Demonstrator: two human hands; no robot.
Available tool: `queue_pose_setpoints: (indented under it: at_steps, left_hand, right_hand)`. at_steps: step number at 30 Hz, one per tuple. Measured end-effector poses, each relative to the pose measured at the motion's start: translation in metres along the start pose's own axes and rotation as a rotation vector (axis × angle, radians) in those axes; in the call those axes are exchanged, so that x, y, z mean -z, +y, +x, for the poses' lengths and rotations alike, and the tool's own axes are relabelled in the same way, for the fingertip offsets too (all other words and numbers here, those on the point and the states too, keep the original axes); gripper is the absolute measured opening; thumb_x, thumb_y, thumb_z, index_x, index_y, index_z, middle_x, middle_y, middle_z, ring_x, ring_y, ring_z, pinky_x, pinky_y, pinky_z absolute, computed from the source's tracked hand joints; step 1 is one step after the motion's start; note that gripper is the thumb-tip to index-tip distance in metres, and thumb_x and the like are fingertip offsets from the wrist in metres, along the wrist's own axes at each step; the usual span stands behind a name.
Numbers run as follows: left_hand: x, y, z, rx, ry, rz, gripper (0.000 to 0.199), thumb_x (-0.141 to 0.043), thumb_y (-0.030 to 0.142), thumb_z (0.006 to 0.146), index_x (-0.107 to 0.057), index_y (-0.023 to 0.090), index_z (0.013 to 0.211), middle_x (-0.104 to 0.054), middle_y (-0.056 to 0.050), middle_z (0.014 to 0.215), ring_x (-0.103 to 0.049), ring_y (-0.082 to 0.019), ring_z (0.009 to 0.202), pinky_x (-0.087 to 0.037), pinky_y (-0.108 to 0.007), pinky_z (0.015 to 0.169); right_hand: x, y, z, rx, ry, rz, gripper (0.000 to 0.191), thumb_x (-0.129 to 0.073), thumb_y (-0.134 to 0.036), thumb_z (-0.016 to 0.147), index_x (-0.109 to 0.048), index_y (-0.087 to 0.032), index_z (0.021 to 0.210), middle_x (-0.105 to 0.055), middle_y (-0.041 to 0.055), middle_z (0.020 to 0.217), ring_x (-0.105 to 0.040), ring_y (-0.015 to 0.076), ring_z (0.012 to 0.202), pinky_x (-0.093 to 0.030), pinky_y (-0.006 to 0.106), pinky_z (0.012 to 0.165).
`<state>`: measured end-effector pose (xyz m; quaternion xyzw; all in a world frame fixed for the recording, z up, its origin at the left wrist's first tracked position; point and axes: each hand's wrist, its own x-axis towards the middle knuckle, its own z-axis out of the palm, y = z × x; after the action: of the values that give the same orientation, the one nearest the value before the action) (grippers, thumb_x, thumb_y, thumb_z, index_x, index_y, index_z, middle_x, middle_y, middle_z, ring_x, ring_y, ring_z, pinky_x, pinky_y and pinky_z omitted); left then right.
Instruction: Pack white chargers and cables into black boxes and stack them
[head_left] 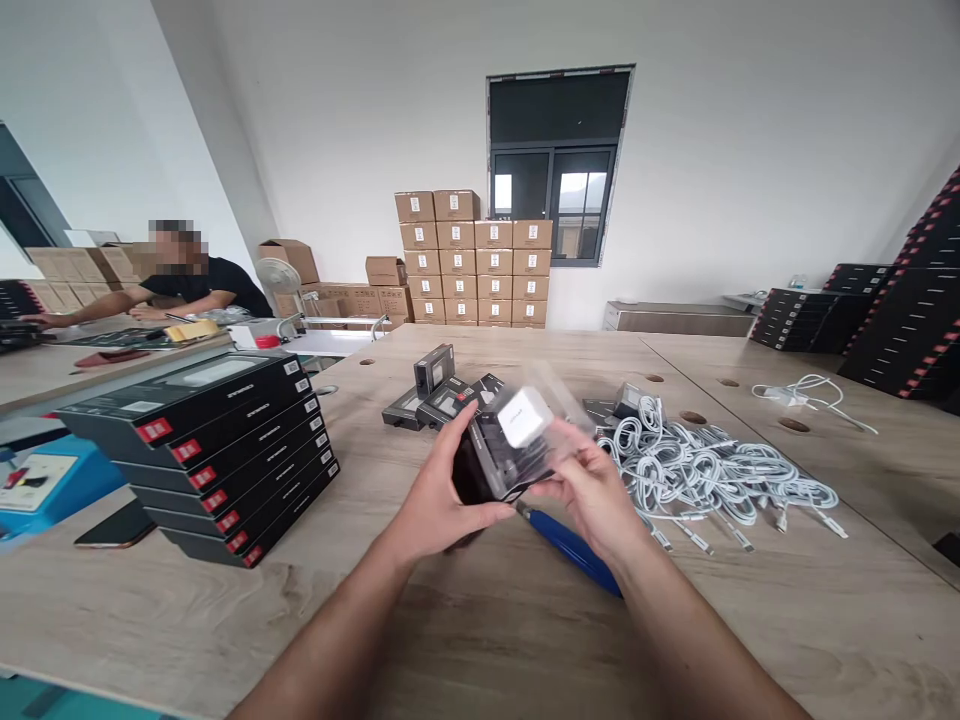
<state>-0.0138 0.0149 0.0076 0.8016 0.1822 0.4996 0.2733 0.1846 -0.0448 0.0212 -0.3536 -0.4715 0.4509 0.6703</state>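
Observation:
My left hand [431,495] is closed round a small black packaging box [471,465], thumb at its near side. My right hand [589,490] grips clear plastic packaging [562,395] at its right side. A white charger block [523,417] shows in the plastic, right against the box; whether it is partly inside the box I cannot tell. Motion blurs the plastic's far edge. Beneath my right hand lies a blue-handled tool [574,552], its far end hidden. Several small black boxes [435,368] rest on the table just beyond my hands.
Coiled white cables [705,465] are heaped on the right. A tall stack of black boxes [225,450] stands left, beside a phone [116,524]. Another white cable [814,390] lies farther right. A person [217,285] sits at the left table; cartons [476,265] are piled behind.

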Motion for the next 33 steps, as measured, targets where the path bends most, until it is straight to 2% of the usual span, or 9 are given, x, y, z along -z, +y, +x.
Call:
queue_pose_setpoints:
  at_steps: [3, 5, 10, 17, 19, 21, 24, 28, 33]
  left_hand:
    - [-0.014, -0.002, -0.001, 0.010, 0.007, -0.241, 0.118, -0.087, 0.033, 0.071, -0.007, 0.035, 0.158, -0.026, -0.010, 0.162, -0.027, -0.031, 0.149, -0.023, -0.049, 0.123]
    - [-0.019, -0.001, -0.002, 0.023, -0.009, -0.319, 0.114, -0.083, 0.031, 0.075, -0.004, 0.036, 0.158, -0.031, -0.012, 0.158, -0.034, -0.031, 0.145, -0.026, -0.050, 0.122]
    - [-0.016, -0.002, -0.004, 0.034, 0.028, -0.290, 0.094, -0.073, 0.031, 0.085, -0.012, 0.037, 0.157, -0.040, -0.012, 0.146, -0.045, -0.029, 0.135, -0.036, -0.050, 0.115]
    - [-0.004, 0.001, 0.002, -0.229, 0.111, -0.115, 0.098, -0.069, 0.026, 0.086, -0.003, 0.037, 0.158, -0.017, -0.012, 0.163, -0.023, -0.035, 0.150, -0.027, -0.058, 0.120]
    - [0.003, 0.007, 0.007, -0.338, 0.223, -0.110, 0.095, -0.071, 0.028, 0.085, -0.010, 0.038, 0.157, -0.011, -0.010, 0.164, -0.022, -0.037, 0.150, -0.030, -0.060, 0.118]
    - [0.009, 0.011, 0.009, -0.384, 0.300, -0.092, 0.077, -0.071, 0.029, 0.084, -0.033, 0.036, 0.150, -0.013, -0.008, 0.163, -0.024, -0.039, 0.149, -0.033, -0.060, 0.117]
    - [0.013, 0.012, 0.008, -0.320, 0.244, -0.112, 0.044, -0.068, 0.026, 0.086, -0.054, 0.027, 0.127, -0.023, -0.010, 0.158, -0.032, -0.038, 0.146, -0.037, -0.056, 0.115]
    - [0.011, 0.001, 0.003, -0.114, 0.160, -0.258, 0.046, -0.069, 0.025, 0.086, -0.041, 0.031, 0.123, -0.022, -0.010, 0.160, -0.046, -0.029, 0.136, -0.049, -0.041, 0.100]
    - [0.011, -0.015, 0.000, 0.074, 0.095, -0.287, 0.032, -0.071, 0.030, 0.086, -0.048, 0.025, 0.108, -0.049, -0.009, 0.139, -0.062, -0.019, 0.109, -0.052, -0.029, 0.084]
  right_hand:
    - [0.001, -0.010, 0.001, 0.254, 0.126, -0.219, 0.028, -0.070, -0.045, 0.084, -0.073, -0.026, 0.104, -0.073, 0.0013, 0.099, -0.063, 0.0127, 0.068, -0.058, 0.028, 0.062]
    - [0.003, -0.015, -0.001, 0.355, 0.169, -0.387, 0.028, -0.065, -0.048, 0.088, -0.075, -0.024, 0.099, -0.074, 0.0039, 0.103, -0.066, 0.0167, 0.079, -0.058, 0.031, 0.071]
    - [0.005, -0.017, -0.004, 0.413, 0.199, -0.501, 0.033, -0.060, -0.049, 0.092, -0.074, -0.026, 0.110, -0.075, 0.0053, 0.108, -0.068, 0.0208, 0.087, -0.058, 0.034, 0.073]
    - [-0.015, -0.013, -0.006, 0.511, 0.139, -0.563, 0.025, -0.058, -0.037, 0.095, -0.074, -0.028, 0.111, -0.076, 0.0022, 0.105, -0.070, 0.0205, 0.095, -0.056, 0.036, 0.088]
    - [-0.023, -0.012, -0.007, 0.537, 0.092, -0.572, 0.024, -0.056, -0.034, 0.096, -0.074, -0.028, 0.111, -0.076, 0.0016, 0.106, -0.070, 0.0198, 0.097, -0.056, 0.033, 0.088]
    - [-0.029, -0.010, -0.008, 0.545, 0.041, -0.583, 0.025, -0.054, -0.033, 0.097, -0.073, -0.028, 0.113, -0.076, 0.0011, 0.106, -0.071, 0.0190, 0.096, -0.057, 0.032, 0.086]
    - [-0.030, -0.005, -0.008, 0.521, 0.059, -0.567, 0.029, -0.052, -0.035, 0.098, -0.066, -0.029, 0.122, -0.076, 0.0014, 0.097, -0.071, 0.0176, 0.084, -0.057, 0.031, 0.076]
    - [-0.018, 0.004, -0.008, 0.490, 0.080, -0.481, 0.026, -0.060, -0.036, 0.094, -0.055, -0.028, 0.118, -0.073, 0.0040, 0.106, -0.070, 0.0182, 0.091, -0.058, 0.031, 0.079]
    - [-0.001, 0.008, -0.008, 0.585, -0.056, -0.687, 0.020, -0.068, -0.026, 0.087, -0.061, -0.026, 0.105, -0.067, 0.0062, 0.119, -0.068, 0.0183, 0.094, -0.058, 0.033, 0.084]
